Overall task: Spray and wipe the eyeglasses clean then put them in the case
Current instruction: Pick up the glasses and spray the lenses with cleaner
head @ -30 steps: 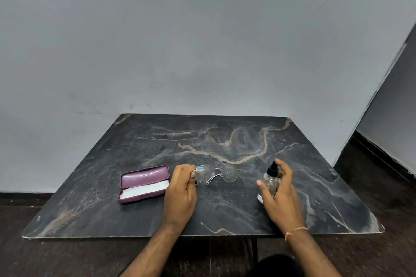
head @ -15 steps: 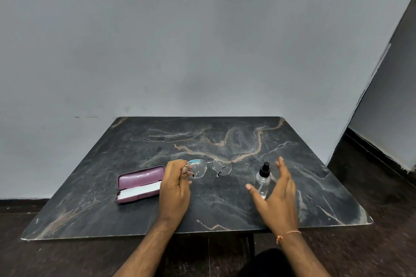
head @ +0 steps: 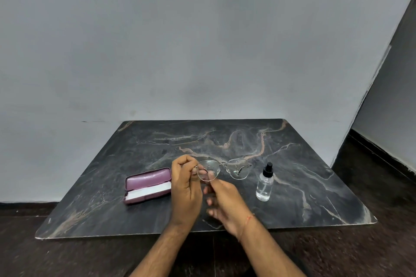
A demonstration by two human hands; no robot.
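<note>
- Eyeglasses pinched at one lens edge by left hand grip, raised above desk; thin hold risks slip
- Right hand grip loose, empty, blurred; smudge risk
- Spray bottle near, easily toppled

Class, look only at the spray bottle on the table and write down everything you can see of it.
The spray bottle is small, with a clear body that looks like plastic or glass and a black pump nozzle on top. It looks clear throughout; any liquid level is hard to tell. It stands upright on the dark marbled table, right of the eyeglasses and apart from them. Neither hand touches it; the right hand is off to its left.
</note>
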